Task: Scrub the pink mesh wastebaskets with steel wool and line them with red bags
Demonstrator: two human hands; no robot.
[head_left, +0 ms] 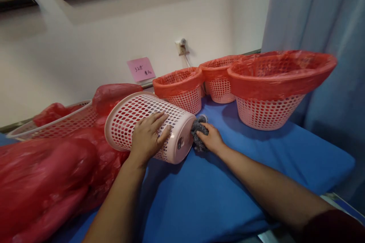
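Note:
A pink mesh basket (134, 115) lies on its side on the blue table cover (216, 193), its solid bottom facing right. My left hand (148, 136) rests flat on the basket's wall, fingers spread, holding it steady. My right hand (211, 138) grips a grey cloth (198, 129) and presses it against the basket's bottom.
Three upright pink baskets lined with red bags stand behind: a small basket (181, 89), a middle basket (219, 79) and a large basket (273, 87). Loose red plastic bags (42, 174) and another tipped basket (57, 121) lie at left. A grey curtain (327, 15) hangs at right.

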